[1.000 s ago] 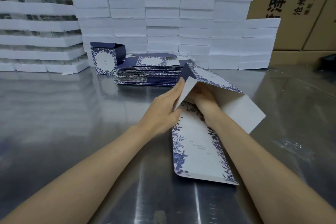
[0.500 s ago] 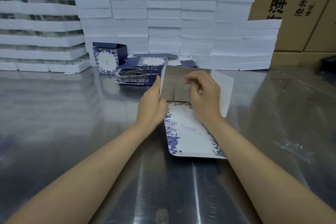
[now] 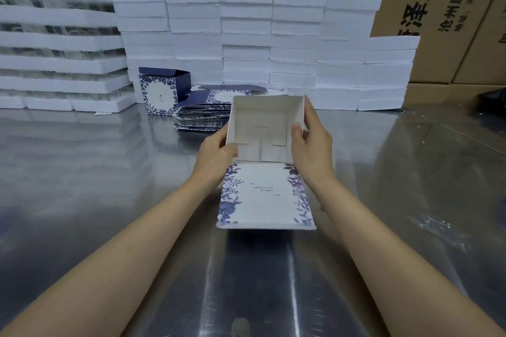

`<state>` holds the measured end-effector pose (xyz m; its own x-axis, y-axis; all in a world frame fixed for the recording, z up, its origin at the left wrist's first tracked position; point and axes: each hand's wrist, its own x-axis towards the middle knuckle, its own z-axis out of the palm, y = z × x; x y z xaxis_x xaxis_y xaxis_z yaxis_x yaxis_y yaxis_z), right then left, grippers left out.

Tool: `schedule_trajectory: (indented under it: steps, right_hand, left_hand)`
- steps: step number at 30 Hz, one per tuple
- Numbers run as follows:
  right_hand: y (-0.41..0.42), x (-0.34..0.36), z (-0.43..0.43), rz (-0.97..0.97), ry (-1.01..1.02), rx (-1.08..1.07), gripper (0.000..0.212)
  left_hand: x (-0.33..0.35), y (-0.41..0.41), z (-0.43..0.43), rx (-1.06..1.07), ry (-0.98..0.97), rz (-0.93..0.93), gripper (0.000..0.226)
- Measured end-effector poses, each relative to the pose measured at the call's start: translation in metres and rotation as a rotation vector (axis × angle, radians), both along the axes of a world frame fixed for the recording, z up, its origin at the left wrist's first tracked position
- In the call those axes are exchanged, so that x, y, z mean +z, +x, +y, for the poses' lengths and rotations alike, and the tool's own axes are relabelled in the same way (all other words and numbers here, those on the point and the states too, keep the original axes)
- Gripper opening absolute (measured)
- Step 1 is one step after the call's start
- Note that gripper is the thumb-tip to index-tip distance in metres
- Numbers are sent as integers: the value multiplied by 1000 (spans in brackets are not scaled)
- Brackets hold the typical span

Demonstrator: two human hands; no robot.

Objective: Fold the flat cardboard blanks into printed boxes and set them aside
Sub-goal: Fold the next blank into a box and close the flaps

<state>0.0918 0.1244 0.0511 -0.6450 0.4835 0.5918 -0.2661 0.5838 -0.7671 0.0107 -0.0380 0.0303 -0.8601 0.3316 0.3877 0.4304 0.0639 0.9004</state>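
Left hand (image 3: 217, 152), right hand (image 3: 312, 145) gripping

Shiny steel table (image 3: 82, 172), brown cartons (image 3: 451, 8) behind

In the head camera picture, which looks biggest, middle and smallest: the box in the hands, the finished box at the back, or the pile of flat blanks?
1. Box in the hands, though it is nearest the camera.
2. Pile of flat blanks and finished box look alike; unsure.
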Motion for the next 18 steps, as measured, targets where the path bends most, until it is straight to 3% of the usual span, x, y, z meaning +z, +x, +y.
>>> schedule_trajectory:
  steps: [3, 4, 7, 9, 11, 13, 15, 18]
  right_hand:
    - [6, 9, 3, 27, -17, 42, 69]
    - [8, 12, 3, 33, -26, 50, 61]
    - [12, 20, 0, 81, -146, 20, 11]
    - [11, 22, 3, 83, -201, -58, 28]
    - [13, 25, 4, 68, -211, -117, 47]
    - [14, 24, 4, 5, -176, -168, 54]
    - [13, 23, 6, -49, -162, -173, 56]
    - [10, 21, 5, -26, -245, -116, 55]
  left_hand:
    - [3, 2, -4, -108, 55, -43, 48]
    - [6, 1, -4, -89, 86, -58, 47]
    - [19, -5, -11, -63, 262, -181, 59]
    - [21, -6, -16, -94, 347, -262, 69]
    - [18, -2, -15, -136, 445, -255, 48]
    - [16, 1, -8, -166, 475, -231, 58]
    - [13, 0, 1, -9, 327, -163, 53]
    - [-5, -14, 2, 252, -10, 156, 33]
